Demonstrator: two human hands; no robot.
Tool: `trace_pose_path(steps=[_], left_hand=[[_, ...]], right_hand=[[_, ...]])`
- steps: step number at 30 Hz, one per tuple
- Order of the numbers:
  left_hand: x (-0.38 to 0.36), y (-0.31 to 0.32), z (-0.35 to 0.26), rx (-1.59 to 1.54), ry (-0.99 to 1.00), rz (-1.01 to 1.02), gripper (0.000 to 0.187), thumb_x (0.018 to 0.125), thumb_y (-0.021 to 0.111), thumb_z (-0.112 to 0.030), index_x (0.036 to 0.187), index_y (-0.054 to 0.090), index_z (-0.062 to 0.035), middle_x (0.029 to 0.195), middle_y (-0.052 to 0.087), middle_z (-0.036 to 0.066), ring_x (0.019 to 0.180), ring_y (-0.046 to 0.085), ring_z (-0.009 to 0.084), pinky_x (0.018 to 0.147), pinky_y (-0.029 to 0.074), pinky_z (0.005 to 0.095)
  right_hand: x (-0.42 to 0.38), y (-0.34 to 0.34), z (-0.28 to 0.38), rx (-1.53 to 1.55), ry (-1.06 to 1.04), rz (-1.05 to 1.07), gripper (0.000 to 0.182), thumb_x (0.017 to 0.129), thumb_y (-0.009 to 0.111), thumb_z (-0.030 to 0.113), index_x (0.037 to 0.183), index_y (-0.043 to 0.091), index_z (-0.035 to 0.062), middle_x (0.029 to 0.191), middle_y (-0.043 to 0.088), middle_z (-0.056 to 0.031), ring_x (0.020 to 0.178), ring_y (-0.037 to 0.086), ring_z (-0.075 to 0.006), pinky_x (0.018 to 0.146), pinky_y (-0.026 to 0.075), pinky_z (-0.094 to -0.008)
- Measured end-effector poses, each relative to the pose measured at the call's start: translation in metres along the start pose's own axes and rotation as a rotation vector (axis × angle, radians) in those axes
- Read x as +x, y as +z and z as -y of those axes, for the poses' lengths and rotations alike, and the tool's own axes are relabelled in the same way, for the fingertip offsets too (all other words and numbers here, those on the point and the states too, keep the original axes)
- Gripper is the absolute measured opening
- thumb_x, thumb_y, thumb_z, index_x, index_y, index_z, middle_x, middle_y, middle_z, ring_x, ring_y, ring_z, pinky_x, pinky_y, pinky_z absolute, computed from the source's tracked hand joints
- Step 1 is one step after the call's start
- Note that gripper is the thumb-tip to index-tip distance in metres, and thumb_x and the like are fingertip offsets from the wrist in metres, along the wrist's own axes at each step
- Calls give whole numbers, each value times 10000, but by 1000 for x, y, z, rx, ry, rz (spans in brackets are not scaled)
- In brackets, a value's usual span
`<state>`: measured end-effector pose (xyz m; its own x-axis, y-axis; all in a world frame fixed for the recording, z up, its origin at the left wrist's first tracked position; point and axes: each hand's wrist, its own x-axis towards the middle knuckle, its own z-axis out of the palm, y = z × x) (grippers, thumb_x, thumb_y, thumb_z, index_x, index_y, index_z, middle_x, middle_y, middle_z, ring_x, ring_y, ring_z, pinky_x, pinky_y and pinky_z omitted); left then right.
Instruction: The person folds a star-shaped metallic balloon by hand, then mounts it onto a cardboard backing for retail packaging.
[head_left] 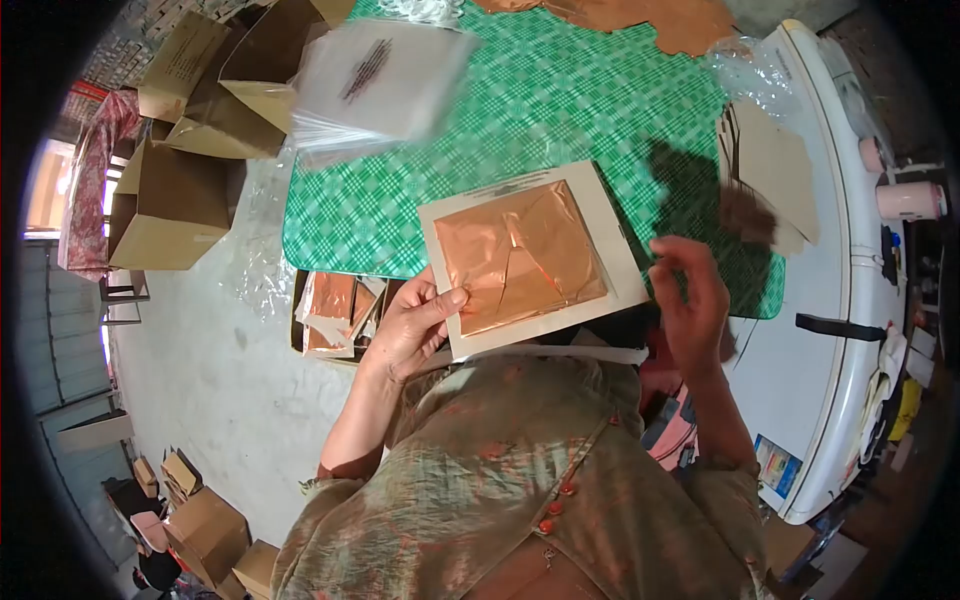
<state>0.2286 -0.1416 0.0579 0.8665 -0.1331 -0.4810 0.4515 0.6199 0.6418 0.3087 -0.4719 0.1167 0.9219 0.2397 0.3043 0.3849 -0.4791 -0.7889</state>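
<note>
My left hand (415, 318) grips the lower left edge of a flat pale card (620, 250), its thumb on top. On the card lies a folded piece of shiny copper-coloured foil (485, 250) with a slit-like gap in its middle. Small print runs along the card's upper edge, perhaps on a clear sleeve around it. My right hand (692, 300) hovers just right of the card, apart from it, fingers loosely bent and nothing visible in them. Below the table edge, near my left hand, an open box (298, 335) holds more copper-foil cards (335, 310).
A green checked cloth (560, 90) covers the table. On it lie a stack of clear printed plastic bags (385, 85), copper sheets (690, 25) and pale cards (770, 165). Open cardboard boxes (185, 200) stand left. A white appliance (825, 400) is on the right.
</note>
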Motion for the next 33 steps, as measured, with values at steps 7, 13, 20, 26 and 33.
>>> trace_pose_path(steps=[7,13,20,26,33], left_hand=[[-15,-13,4,41,-46,64,454,1000,702,-69,1426,551,-27,1006,725,-9,816,691,45,704,577,206],[-20,-23,12,82,-69,98,460,1006,695,-69,1440,552,-16,1062,704,-11,893,667,48,768,553,216],[-19,-5,9,139,-75,103,458,1023,702,-137,1444,569,-14,1101,700,-20,856,630,19,718,524,186],[-17,-22,18,190,-130,107,651,996,759,-261,1531,469,-31,1126,702,-13,844,612,3,676,489,165],[-29,-37,12,189,-174,394,822,917,696,-12,1642,316,-91,1147,695,9,703,470,13,580,358,195]], right_hand=[[-49,10,2,909,801,409,518,1067,605,255,1504,460,19,1297,630,-68,1155,648,-163,954,557,-314],[-70,12,18,904,762,502,740,987,667,92,1596,256,6,1337,627,-168,1147,680,-234,894,618,-404],[-78,17,30,826,866,417,514,1001,572,39,1475,379,-9,1142,697,-140,960,748,-230,829,630,-376],[-103,25,1,891,887,358,444,1084,537,175,1469,431,-19,1263,650,-138,1096,683,-209,857,625,-378],[-103,31,7,822,859,205,465,1117,483,233,1510,453,-14,1378,615,-119,1256,576,-179,1012,497,-342]])
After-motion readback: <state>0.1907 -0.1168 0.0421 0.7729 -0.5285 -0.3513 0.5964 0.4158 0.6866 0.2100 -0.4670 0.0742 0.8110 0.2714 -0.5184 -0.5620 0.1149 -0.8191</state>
